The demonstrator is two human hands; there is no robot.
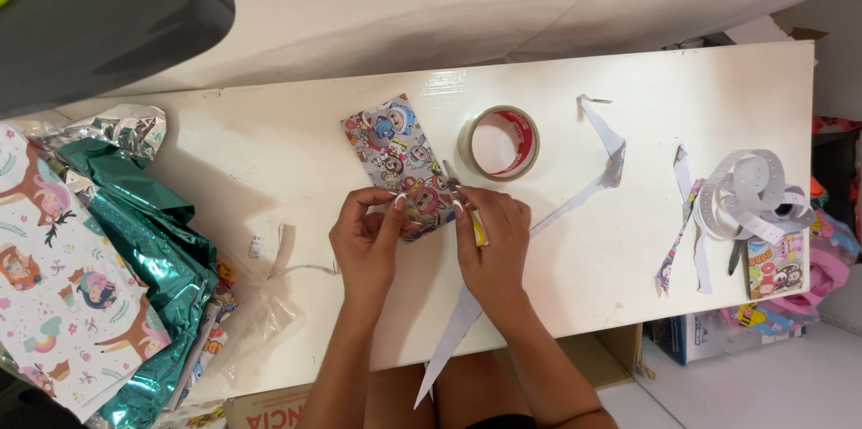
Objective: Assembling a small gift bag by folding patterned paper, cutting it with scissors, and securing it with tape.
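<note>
The small wrapped packet [401, 162] in cartoon-print paper lies mid-surface [269, 159], just left of the tape roll [499, 142]. The left hand [366, 233] pinches its near edge with curled fingers; the right hand [492, 236] is closed on a small tool with a yellow handle [479, 229]. Judgement: fold held flat, tool kept clear of fingertips, loose paper strip [575, 200] aside.
</note>
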